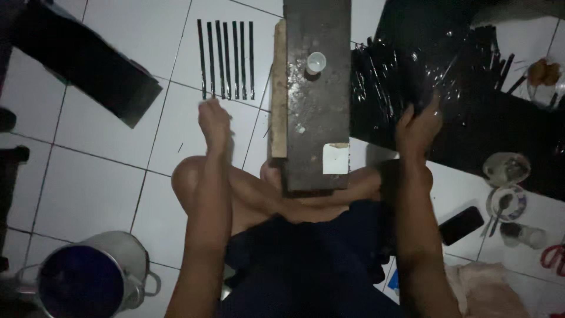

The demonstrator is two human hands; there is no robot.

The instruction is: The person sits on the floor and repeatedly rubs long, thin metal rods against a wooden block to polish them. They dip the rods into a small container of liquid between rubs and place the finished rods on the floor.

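Just beyond left fingers [207,109], black sticks [226,59]

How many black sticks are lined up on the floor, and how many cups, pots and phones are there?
Black sticks in the row: 7
Small white cup on the plank: 1
Metal pot: 1
Black phone: 1
Total: 10
The left hand is just below the row; the right hand touches the black plastic sheet, where more sticks lie, too dark to count.
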